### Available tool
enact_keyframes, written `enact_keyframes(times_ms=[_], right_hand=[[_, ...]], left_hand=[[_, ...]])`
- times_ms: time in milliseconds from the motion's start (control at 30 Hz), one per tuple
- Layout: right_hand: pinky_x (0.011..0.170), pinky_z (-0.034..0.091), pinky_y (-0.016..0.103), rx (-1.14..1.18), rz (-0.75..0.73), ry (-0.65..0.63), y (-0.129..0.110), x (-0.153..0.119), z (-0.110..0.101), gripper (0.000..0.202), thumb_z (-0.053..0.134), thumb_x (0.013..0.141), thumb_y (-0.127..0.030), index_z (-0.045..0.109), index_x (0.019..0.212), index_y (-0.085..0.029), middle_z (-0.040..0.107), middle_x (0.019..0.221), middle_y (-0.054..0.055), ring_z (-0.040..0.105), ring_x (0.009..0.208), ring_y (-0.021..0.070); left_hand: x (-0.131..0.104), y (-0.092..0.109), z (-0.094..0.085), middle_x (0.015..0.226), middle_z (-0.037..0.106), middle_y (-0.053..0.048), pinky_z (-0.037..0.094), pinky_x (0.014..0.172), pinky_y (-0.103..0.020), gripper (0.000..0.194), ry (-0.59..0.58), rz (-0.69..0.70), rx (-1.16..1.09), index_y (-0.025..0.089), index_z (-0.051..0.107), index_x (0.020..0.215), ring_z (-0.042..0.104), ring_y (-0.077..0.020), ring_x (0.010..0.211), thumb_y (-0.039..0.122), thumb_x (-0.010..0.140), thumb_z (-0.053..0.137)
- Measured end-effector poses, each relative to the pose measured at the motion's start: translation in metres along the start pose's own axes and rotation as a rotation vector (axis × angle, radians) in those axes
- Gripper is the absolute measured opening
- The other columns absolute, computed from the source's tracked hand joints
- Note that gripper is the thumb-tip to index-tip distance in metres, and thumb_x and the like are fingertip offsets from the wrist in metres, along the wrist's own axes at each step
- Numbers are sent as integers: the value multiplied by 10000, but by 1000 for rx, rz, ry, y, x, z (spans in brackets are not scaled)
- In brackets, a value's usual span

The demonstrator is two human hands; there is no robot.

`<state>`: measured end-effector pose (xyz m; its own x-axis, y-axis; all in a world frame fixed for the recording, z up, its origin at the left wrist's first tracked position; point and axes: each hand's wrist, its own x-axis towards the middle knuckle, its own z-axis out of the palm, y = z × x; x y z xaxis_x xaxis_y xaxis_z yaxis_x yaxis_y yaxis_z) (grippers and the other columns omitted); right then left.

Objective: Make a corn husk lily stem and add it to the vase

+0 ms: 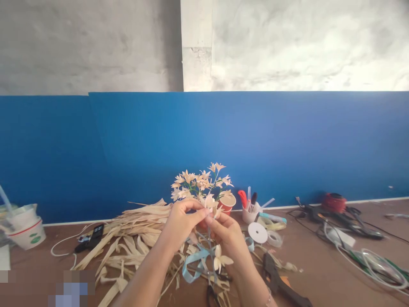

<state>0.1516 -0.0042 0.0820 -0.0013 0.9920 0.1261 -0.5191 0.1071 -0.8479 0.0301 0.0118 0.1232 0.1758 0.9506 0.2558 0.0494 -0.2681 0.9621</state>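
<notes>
My left hand (182, 222) and my right hand (227, 235) meet at the centre, fingers pinched round a pale husk flower (210, 202). Below the fingers a light stem hangs down, with another cream flower (220, 259) low on it. How the fingertips divide petals and stem between them is partly hidden. Just behind my hands stands a bunch of small husk flowers (201, 181) on green stems, and a red and white paper cup (227, 202). A loop of light blue ribbon (191, 267) lies under my hands, near dark-handled scissors (211, 295).
Dried husks (128, 243) spread over the table's left side. To the right are a small cup of pens (252, 212), a white spool (257, 233), clear tape (274, 238), a black glue gun (277, 279) and tangled cables (364, 264). A blue partition (243, 136) closes the back.
</notes>
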Motion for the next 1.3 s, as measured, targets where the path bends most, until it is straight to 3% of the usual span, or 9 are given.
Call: enact_keyframes(times_ms=[167,400,500,600,733,900,1033,1300], right_hand=[[498,349,208,113,-29,87,2,2,-1,257,808,567,-341,640,669,-176,582,543,-41,454,479,84],[527,389,219,195,31,80,1,2,-2,233,796,588,-324,624,650,-179,610,576,-30,504,511,99],[493,363,205,200,66,75,-1,3,-5,235,790,600,-329,617,637,-174,570,525,-48,465,466,79],[456,324,189,202,73,99,-1,6,-8,257,804,576,-334,613,622,-168,528,484,-59,422,435,64],[451,308,196,69,16,65,-1,7,-9,285,790,590,-372,617,580,-145,520,472,-39,413,444,68],[459,325,199,26,-30,46,-5,3,-6,252,773,607,-351,621,644,-153,547,534,-30,439,469,80],[471,341,203,49,-56,76,-5,2,-5,207,760,623,-321,620,661,-174,559,547,-34,461,489,92],[472,350,208,75,-80,119,5,6,-9,209,767,634,-312,626,713,-179,602,598,-25,496,511,99]], left_hand=[[-1,0,5,596,614,-20,370,383,-203,222,30,-89,-70,154,636,616,516,-115,447,366,664,682],[-1,-3,7,529,617,-9,397,476,-200,229,4,-184,-285,140,604,583,538,-105,467,335,674,684],[-3,-3,4,721,679,-38,451,595,-218,216,29,-168,-348,143,666,782,613,-138,643,323,669,707],[-6,-6,0,966,681,-76,461,707,-230,414,22,-165,-375,171,630,1042,626,-169,850,307,663,726],[-5,-5,1,746,676,-30,433,603,-215,305,-48,-198,-199,151,664,846,599,-135,663,262,584,772],[1,6,2,491,565,41,285,418,-191,144,-51,-211,-42,166,619,618,437,-75,412,263,595,725],[3,7,3,460,533,56,274,401,-181,142,-29,-183,-35,173,571,567,406,-63,385,247,619,680],[7,7,-2,507,626,4,353,445,-197,103,54,-92,111,172,577,615,520,-110,446,250,663,624]])
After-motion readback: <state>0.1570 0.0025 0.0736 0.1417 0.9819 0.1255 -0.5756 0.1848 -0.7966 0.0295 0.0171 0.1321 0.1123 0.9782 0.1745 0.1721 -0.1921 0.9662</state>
